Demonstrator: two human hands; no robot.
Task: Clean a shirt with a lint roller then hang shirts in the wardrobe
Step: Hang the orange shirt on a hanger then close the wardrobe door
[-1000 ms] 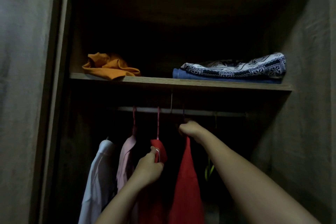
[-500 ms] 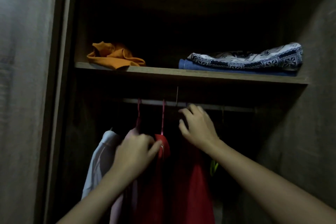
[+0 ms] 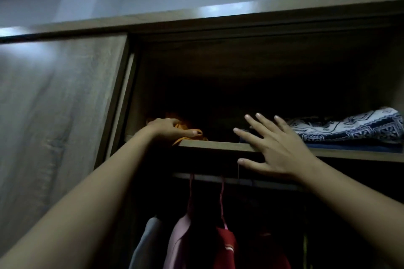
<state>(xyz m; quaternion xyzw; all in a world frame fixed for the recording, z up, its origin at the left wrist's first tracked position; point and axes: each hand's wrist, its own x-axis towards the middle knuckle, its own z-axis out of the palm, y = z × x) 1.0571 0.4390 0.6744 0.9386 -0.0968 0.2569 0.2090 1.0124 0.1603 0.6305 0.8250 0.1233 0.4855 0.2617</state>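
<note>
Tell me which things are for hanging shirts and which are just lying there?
For the job: grey metal rail; pink hangers; hanging white shirt, pink shirt, red shirt; maybe the crumpled orange cloth under the left hand.
Just lying about: folded blue-and-white patterned cloth; folded blue cloth beneath it, on the wooden shelf.

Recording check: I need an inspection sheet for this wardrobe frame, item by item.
Surface: wooden shelf, dim inside.
Job's things: white shirt, pink shirt and red shirt hang below the rail; lint roller not seen.
Clutter: orange cloth at the shelf's left; patterned cloth on a blue fold at its right.
Grippers: left hand rests on the orange cloth, grip unclear; right hand open, fingers spread at the shelf edge.
Cables: nothing seen.
Surroundings: sliding door at left.
</note>
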